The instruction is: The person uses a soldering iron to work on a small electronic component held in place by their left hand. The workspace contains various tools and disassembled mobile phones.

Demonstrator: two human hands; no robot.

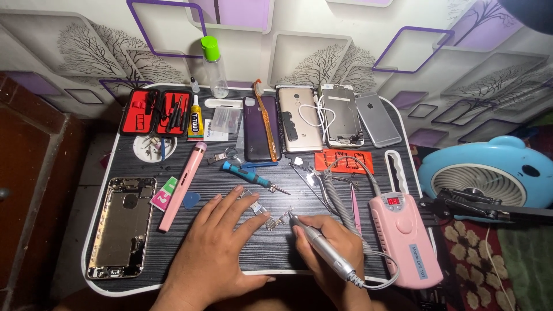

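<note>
Lying near the desk's [322, 266] front edge, the left hand [216, 242] presses flat beside small metal parts [275, 222]; the right hand [328, 245] holds a rotary pen [322, 247], tip on them. Grinding seems underway; steadiness matters next.

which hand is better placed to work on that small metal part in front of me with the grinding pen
Right. The right hand grips the grinding pen, its tip at the small metal part. The left hand lies flat beside the part, steadying it.
</note>
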